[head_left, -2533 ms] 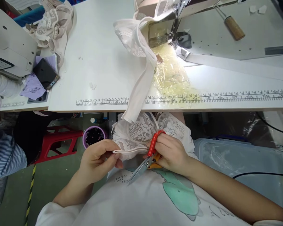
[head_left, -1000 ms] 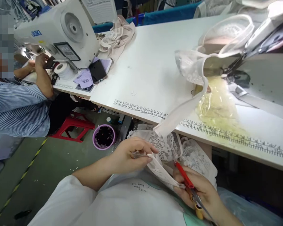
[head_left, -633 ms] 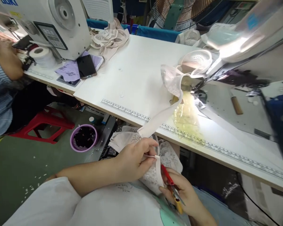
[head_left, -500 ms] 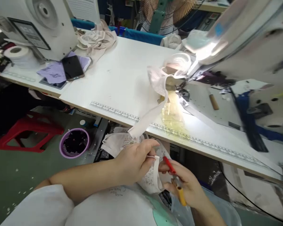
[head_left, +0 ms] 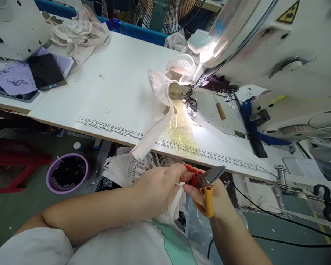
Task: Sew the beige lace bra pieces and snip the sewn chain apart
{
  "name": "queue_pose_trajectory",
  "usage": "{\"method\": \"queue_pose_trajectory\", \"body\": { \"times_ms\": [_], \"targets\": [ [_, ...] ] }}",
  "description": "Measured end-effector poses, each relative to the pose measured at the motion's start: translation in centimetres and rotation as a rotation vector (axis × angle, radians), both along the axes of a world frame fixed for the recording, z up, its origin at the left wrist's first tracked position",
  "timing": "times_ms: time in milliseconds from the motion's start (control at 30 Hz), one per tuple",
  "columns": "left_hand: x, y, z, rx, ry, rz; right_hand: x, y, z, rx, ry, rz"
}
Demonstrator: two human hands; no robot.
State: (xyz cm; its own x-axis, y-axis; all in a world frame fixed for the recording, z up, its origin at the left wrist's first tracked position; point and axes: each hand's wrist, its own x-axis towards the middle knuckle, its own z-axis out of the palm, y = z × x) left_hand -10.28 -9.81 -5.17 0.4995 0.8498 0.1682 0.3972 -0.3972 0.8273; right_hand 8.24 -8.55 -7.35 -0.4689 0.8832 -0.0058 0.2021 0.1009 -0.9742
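My left hand (head_left: 156,189) is closed over my lap, pinching the edge of a whitish lace garment piece (head_left: 172,209). Against it, my right hand (head_left: 219,200) holds scissors (head_left: 213,175) with red and orange handles, their blades pointing up and right. The fingertips of that same hand meet a small white end of the piece between both hands. More whitish lace garments (head_left: 118,167) lie below the table edge. Under the sewing machine's needle area sits a pale bra-like garment (head_left: 159,88), with a light strip (head_left: 153,136) hanging over the edge.
The lit sewing machine (head_left: 245,40) stands at the right of the white table (head_left: 121,84). A phone (head_left: 45,71) lies on purple papers at left. Below are a purple basket (head_left: 51,176) and a red stool (head_left: 30,159). A fan (head_left: 171,14) stands behind.
My hands have come together at the garment edge. The scissors have turned in my right hand, so their blades now point up and right. The view has shifted right.
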Motion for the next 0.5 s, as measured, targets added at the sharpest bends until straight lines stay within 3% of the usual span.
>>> {"method": "queue_pose_trajectory", "body": {
  "times_ms": [133, 333, 500],
  "targets": [
    [0.0, 0.2, -0.4, -0.053, -0.001, 0.011, 0.0, 0.2, -0.3, 0.059, 0.019, 0.014],
    [0.0, 0.4, -0.6, -0.128, 0.071, 0.063, -0.5, -0.6, -0.9, 0.179, 0.14, -0.095],
    [0.5, 0.5, -1.4, -0.156, -0.15, 0.082, -1.2, -1.2, -1.3, 0.09, 0.181, -0.183]
  ]
}}
